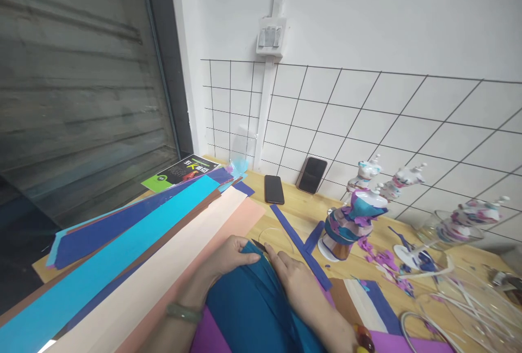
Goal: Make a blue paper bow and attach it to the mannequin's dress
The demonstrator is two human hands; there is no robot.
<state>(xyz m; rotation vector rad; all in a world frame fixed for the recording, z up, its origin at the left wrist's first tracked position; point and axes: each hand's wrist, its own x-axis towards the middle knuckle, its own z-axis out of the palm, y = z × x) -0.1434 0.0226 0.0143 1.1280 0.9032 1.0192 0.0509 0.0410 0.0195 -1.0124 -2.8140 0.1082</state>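
Teal sheet (244, 293), at the tabletop (265, 224)'s near edge, runs lengthwise away; left hand (231, 256) pinches its far end, right hand (291, 274) half-curls by a dark blade (258, 245), grip unclear; tabletop shows beyond.

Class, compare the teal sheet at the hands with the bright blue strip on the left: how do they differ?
The teal sheet is dark, while the bright blue strip is much lighter. The teal sheet is creased; the bright blue strip lies smooth. The left hand pinches the teal sheet's edge, whereas no hand touches the bright blue strip. Both are bluish.
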